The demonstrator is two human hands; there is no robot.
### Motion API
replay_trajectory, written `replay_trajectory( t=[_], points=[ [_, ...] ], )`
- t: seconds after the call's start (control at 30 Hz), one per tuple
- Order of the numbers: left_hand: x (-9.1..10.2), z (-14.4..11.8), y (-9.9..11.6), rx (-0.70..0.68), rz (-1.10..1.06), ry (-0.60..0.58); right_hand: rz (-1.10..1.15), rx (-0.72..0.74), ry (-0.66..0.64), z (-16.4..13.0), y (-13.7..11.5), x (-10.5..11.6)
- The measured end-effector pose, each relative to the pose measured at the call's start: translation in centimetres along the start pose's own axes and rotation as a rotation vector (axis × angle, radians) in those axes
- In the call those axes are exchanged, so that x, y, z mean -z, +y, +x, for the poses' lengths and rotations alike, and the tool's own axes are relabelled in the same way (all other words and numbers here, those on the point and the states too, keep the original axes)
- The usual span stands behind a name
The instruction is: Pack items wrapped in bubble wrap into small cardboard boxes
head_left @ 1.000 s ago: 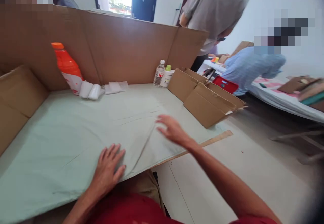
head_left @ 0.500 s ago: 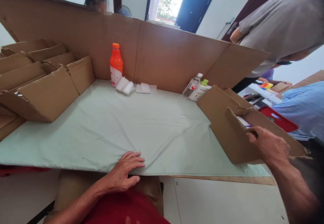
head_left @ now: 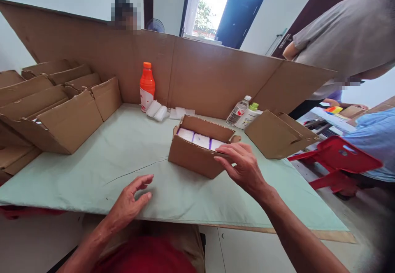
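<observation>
Comparing this moment with the one half a second ago, you have brought an open cardboard box (head_left: 197, 153) from the stack at your right onto the middle of the tabletop (head_left: 129, 157). Your right hand (head_left: 243, 168) rests on the box's near right corner, fingers (head_left: 228, 148) curled over the rim and pinching the cardboard edge. The box now sits just ahead of those fingers, flaps up, with white packets (head_left: 200, 139) lined in a row inside it.

Your left hand (head_left: 129, 201) has lifted off the green cloth and hangs released, fingers loosely spread and holding nothing, near the front edge of the tabletop and short of the box.

Judged from this layout, the box is now placed for two-handed work, with its contents exposed.

Beyond the fingers, against the cardboard screen (head_left: 200, 75), stand an orange bottle (head_left: 147, 85), a clear water bottle (head_left: 237, 110) and a white bottle with a green cap (head_left: 248, 116). To the right of your right hand lies another cardboard box (head_left: 274, 135); far left of your left hand sit stacked empty cartons (head_left: 52, 108). A person in a grey shirt (head_left: 345, 38) stands behind the screen.
</observation>
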State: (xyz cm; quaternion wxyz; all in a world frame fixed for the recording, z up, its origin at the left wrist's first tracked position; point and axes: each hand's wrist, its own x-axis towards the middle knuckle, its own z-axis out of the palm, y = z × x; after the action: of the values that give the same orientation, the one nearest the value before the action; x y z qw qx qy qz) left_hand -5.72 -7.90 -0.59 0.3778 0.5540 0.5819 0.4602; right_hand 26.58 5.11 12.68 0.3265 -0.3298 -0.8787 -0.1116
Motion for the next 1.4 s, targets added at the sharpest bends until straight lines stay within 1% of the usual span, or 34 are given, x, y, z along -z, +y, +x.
replay_trajectory(
  t=[0.07,0.13,0.17,0.23,0.27,0.33,0.37,0.4,0.47,0.53,0.63,0.73,0.9,1.13,1.4],
  points=[
    [1.4,0.4,-0.2,0.021,0.008,0.08,0.042,-0.017,0.095,0.3,-1.0,0.1],
    [2.4,0.7,-0.6,0.026,0.012,0.127,0.06,-0.109,0.189,-0.4,-0.7,0.1],
    [2.6,0.9,-0.7,0.027,0.011,0.143,0.082,-0.189,0.219,-1.2,-0.1,-0.1],
    [2.7,1.4,-0.9,0.035,0.011,0.154,0.161,-0.41,0.243,-3.1,1.5,-1.3],
    [2.5,1.8,-1.0,0.04,0.014,0.154,0.21,-0.534,0.224,-4.2,2.4,-2.2],
    [1.8,2.7,-0.9,0.034,0.019,0.136,0.311,-0.736,0.125,-6.2,3.6,-4.5],
    [1.2,3.4,-0.7,0.022,0.019,0.12,0.357,-0.797,0.061,-7.0,4.0,-5.8],
    [0.7,4.1,-0.5,0.004,0.015,0.107,0.4,-0.825,-0.003,-7.6,4.0,-7.2],
    [-0.7,5.7,-0.2,-0.023,0.0,0.077,0.464,-0.826,-0.09,-8.3,3.4,-9.6],
    [-2.0,7.2,-0.1,-0.017,-0.006,0.046,0.471,-0.813,-0.123,-8.4,2.4,-11.5],
    [-3.6,8.7,-0.5,-0.014,0.007,-0.011,0.437,-0.82,-0.139,-8.4,1.3,-12.9],
    [-4.3,9.0,-1.4,-0.047,0.003,-0.02,0.422,-0.849,-0.151,-8.6,1.3,-13.2],
    [-4.8,8.2,-2.9,-0.06,-0.005,0.015,0.409,-0.868,-0.157,-8.6,1.6,-13.2],
    [-5.5,8.0,-3.8,-0.125,0.013,0.072,0.404,-0.861,-0.147,-8.6,1.5,-13.2],
    [-5.8,8.0,-4.8,-0.169,0.062,0.096,0.41,-0.848,-0.148,-8.6,1.7,-13.2]
  ],
)
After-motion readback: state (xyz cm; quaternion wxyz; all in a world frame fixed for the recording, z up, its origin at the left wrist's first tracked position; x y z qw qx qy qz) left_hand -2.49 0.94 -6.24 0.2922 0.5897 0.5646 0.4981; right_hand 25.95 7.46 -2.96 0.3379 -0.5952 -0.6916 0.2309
